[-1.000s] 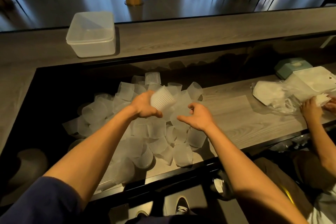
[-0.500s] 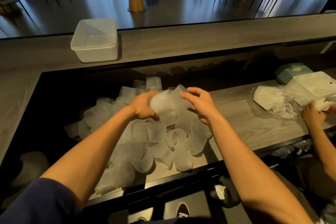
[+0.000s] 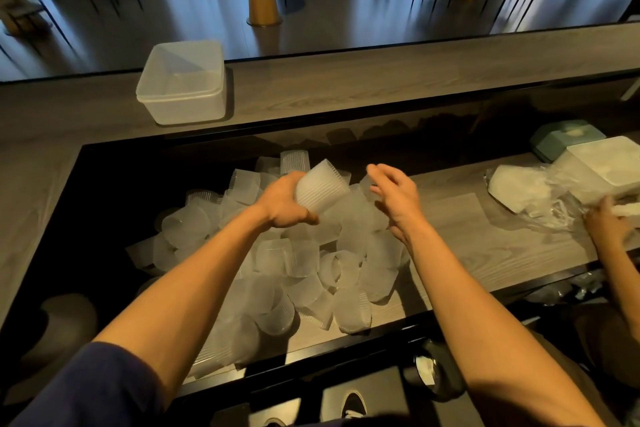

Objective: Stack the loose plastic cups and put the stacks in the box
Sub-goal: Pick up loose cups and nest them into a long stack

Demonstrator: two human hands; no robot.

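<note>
While the left hand [image 3: 284, 200] grips a ribbed translucent plastic cup [image 3: 322, 191] above the counter's [image 3: 453, 218] loose cups [image 3: 304, 276], the right hand [image 3: 394, 199] hovers beside it, fingers relaxed, empty.

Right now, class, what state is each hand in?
Left hand: closed round a ribbed translucent plastic cup.
Right hand: open, fingers relaxed, holding nothing.

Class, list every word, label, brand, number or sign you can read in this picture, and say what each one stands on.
None can be read. The ribbed cup in the left hand, the loose cups, the clear box and the green container show no visible print.
</note>
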